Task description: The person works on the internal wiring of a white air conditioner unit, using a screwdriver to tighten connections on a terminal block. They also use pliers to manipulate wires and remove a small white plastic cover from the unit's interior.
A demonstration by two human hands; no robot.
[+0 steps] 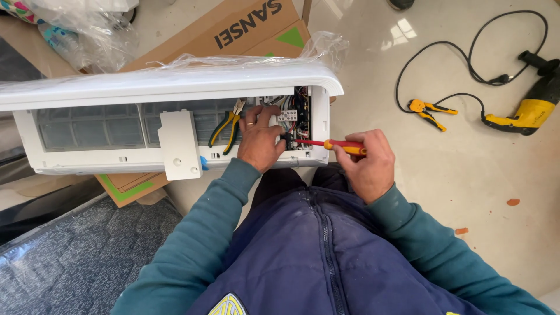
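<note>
Centrally, just above mid-frame, a white indoor air-conditioner unit (pixel 175 87) lies across a cardboard box (pixel 233 29), its front cover raised to expose the filter mesh and, at its right end, the wiring compartment (pixel 297 119). The right hand (pixel 364 163) is closed around the orange grip of a red-shafted screwdriver (pixel 326 143), whose tip enters the compartment. The left hand (pixel 259 140), wearing a ring, rests curled against the compartment opening, its fingertips at the wires and not visibly grasping any one thing. Yellow-and-black pliers (pixel 226 127) lie inside the unit just left of that hand.

Handling, as a judgement: the screwdriver is light and rigid, best held at the ribbed grip as shown; the thin wires are flexible and the small terminal parts probably delicate, so they are better steadied than pulled. The unit's plastic shell looks stiff yet brittle at the hinged cover.

Toward the upper right of the frame, on the pale tiled floor (pixel 466 175), lie a yellow power drill (pixel 528 108) with its black cord and a second pair of orange-handled pliers (pixel 429 109); crumpled plastic wrap (pixel 87 29) occupies the upper left.

Hidden or unclear: the screwdriver tip and the screw it meets, which the left hand's fingers and the wires cover; the unit's left end is cut off by the frame edge
</note>
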